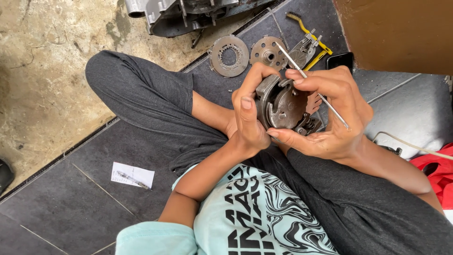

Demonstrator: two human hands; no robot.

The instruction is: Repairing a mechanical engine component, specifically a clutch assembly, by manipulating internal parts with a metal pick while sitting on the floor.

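Note:
I sit cross-legged on a dark tiled floor. Both hands hold a round metal clutch assembly [283, 106] with curved shoes above my lap. My left hand [247, 118] grips its left rim, thumb on the near face. My right hand [332, 111] cups it from the right and below, and also holds a thin metal rod [321, 97] that slants across its fingers. The right thumb and forefinger press on the part's top edge.
On the floor beyond lie a toothed metal ring plate [229, 55], a round hub plate [267, 52], a yellow-handled wire brush [309, 33] and a black phone [340, 60]. An engine casing [188, 14] sits at the top. A paper slip with a pen [132, 176] lies left. A red cloth [436, 172] is at right.

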